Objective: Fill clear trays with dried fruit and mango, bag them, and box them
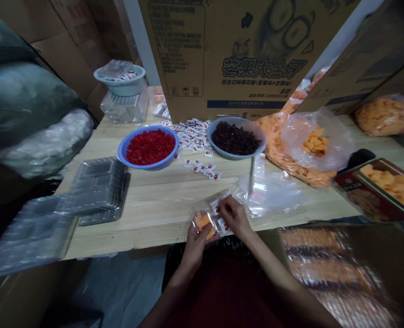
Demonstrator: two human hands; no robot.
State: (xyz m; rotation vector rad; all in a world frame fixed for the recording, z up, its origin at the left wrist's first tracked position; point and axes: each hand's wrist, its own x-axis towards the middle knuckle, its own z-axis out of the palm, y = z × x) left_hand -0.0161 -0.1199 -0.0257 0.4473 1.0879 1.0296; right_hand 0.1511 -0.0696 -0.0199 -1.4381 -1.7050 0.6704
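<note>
At the table's front edge, my left hand [195,241] grips a small clear plastic tray [211,221] holding orange pieces [202,220] in its left part. My right hand [236,214] is over the tray's right side, thumb and fingers pinched together; what lies between them is hidden. Small white packets with red marks [223,225] show beside and below the right fingertips. Past my hands, more such packets [207,170] lie loose on the table. To the right of my right hand are clear plastic bags [277,193].
A blue bowl of red pieces [120,155] and a bowl of dark pieces [263,143] flank a packet heap [192,135]. Stacked clear trays [99,187] overhang the left edge. Orange pieces fill a large bag [280,159] and tin [352,187]. A cardboard box [222,59] stands behind.
</note>
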